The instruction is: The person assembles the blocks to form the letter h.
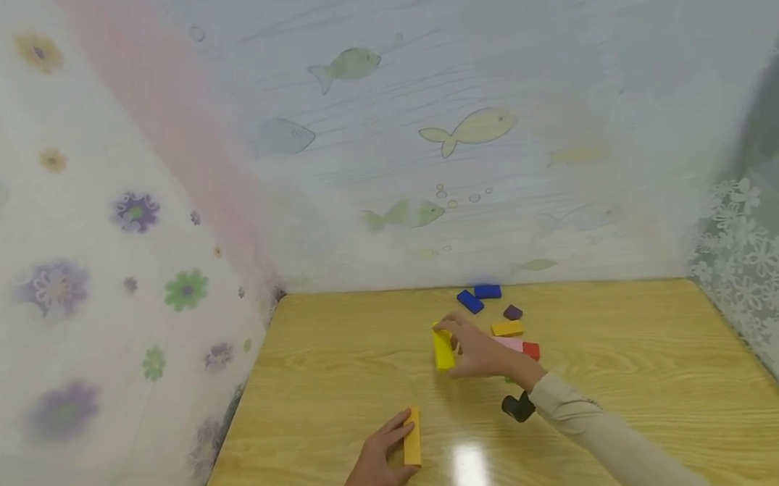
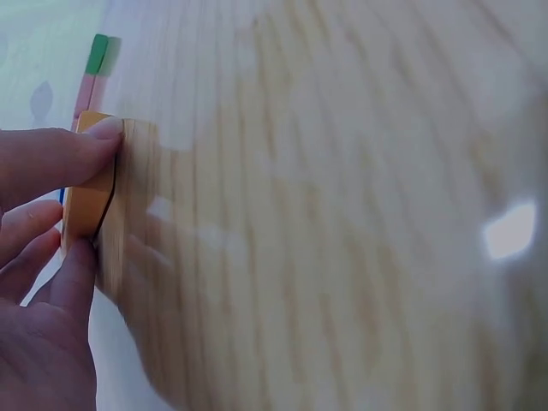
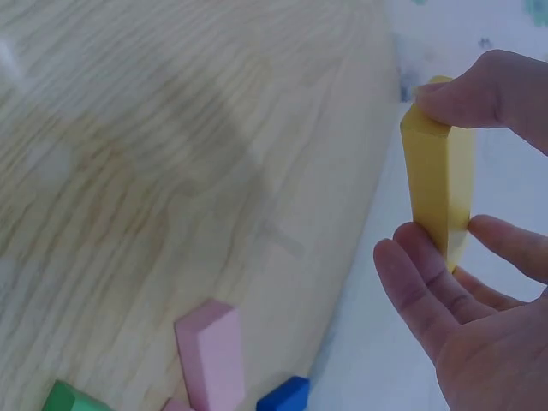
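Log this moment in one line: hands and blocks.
left hand: holds orange block | right hand: holds yellow block | far end of table: two blue blocks | red block: beside pink block

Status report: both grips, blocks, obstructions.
Left grip: holding orange block. Right grip: holding yellow block, farther forward. No obstacle visible between them; blue blocks lie beyond.

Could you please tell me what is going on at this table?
A person is handling blocks at a wooden table. The left hand grips an orange block on the tabletop, while the right hand holds a yellow block, apparently lifted, farther from the person. Two blue blocks lie near the back edge, with a purple block close by. A pink block and a red block show just past the right hand.
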Demonstrator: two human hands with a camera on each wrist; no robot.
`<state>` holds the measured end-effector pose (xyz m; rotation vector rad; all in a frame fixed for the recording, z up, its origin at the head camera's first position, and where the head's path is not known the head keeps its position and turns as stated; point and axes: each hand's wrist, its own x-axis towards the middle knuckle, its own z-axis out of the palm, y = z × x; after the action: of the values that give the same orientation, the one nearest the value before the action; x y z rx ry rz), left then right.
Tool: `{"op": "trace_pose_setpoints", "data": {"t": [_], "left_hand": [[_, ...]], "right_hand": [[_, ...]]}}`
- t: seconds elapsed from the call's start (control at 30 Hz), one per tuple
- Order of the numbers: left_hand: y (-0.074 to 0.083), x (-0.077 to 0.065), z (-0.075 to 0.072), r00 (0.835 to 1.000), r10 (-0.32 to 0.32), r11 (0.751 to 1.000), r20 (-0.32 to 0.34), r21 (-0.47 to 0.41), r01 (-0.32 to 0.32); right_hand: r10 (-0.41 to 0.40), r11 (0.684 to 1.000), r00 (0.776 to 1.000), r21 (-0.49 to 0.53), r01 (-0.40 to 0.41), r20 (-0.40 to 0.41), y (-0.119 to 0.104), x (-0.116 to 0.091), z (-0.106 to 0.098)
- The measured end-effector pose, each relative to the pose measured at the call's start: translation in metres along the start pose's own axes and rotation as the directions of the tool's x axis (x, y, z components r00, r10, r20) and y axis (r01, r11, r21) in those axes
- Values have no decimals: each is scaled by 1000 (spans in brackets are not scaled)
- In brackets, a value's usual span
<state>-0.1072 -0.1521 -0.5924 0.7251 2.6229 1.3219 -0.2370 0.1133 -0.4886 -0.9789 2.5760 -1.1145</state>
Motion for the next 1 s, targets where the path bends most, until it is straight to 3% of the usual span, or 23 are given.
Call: {"op": "trace_pose_setpoints", "data": {"t": [0.5,0.7,1.0], "left_hand": [[-3,0,1,1000,-8,999,16,-32,8],[0,2,-3,999,-24,999,24,-31,25],[-4,0,1,999,-21,999,28,-48,23]], "right_hand": [[17,1000,999,20,-18,33,-14,4,20],[-18,1000,999,17,18,33,-15,10,32],[3,1000,998,10,-4,62,-10,14,51]]}}
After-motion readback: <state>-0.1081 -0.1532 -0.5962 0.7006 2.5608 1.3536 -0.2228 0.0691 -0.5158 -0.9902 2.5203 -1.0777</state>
